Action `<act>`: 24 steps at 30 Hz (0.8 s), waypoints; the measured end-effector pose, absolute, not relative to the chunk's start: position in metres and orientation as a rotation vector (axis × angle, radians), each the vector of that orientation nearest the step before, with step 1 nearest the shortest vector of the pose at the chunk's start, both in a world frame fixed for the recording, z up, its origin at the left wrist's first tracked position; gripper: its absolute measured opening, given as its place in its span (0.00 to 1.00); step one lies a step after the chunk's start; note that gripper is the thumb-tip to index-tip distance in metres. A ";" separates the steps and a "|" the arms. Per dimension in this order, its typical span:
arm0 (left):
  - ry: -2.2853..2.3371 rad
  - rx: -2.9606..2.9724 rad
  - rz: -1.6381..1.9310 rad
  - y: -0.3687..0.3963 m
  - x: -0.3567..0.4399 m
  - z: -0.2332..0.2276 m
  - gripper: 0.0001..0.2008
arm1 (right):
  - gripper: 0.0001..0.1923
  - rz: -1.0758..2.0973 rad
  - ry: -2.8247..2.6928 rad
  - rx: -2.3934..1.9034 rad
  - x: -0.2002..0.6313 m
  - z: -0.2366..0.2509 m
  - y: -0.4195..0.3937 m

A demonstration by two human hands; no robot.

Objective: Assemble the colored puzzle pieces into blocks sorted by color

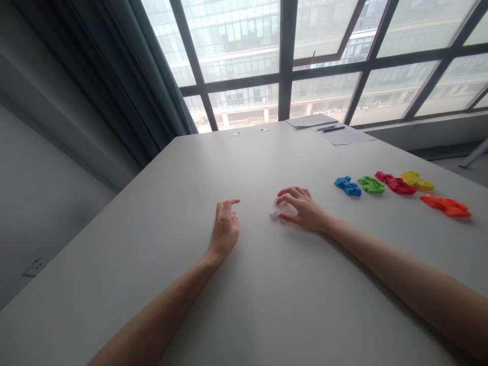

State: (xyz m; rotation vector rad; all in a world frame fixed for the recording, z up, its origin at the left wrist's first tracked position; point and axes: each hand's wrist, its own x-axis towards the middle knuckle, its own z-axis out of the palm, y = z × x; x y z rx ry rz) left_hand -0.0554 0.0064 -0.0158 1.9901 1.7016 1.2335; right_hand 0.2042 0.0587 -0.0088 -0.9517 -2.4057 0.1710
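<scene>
right hand (303, 208) cupped on 1 white piece (275, 212) | left hand (224, 226) loose, empty | 5 coloured pieces (398, 185)

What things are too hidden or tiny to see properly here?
Head view only:
- White piece: mostly covered by the right hand; shape unclear.
- Left hand: palm faces down, so anything under it is hidden.
- Papers and pen: too far to read.
- Two small discs: too small to identify.
- Orange piece: details blurred.
</scene>
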 end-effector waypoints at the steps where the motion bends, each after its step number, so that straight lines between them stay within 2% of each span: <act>1: 1.650 1.969 1.261 0.007 -0.055 -0.016 0.21 | 0.13 0.176 -2.396 -0.952 0.204 -0.008 0.058; 5: 1.412 1.893 1.373 0.006 -0.051 -0.015 0.16 | 0.12 0.152 -2.356 -0.921 0.203 -0.005 0.056; 11: 1.220 1.927 1.340 0.000 -0.043 -0.010 0.17 | 0.10 0.111 -2.322 -0.808 0.192 -0.001 0.046; 17: 1.120 2.092 1.114 0.002 -0.044 -0.013 0.23 | 0.08 0.067 -2.396 -0.695 0.186 0.001 0.041; 24: 1.230 2.317 0.986 0.000 -0.044 -0.012 0.27 | 0.07 0.047 -2.278 -0.880 0.193 -0.005 0.049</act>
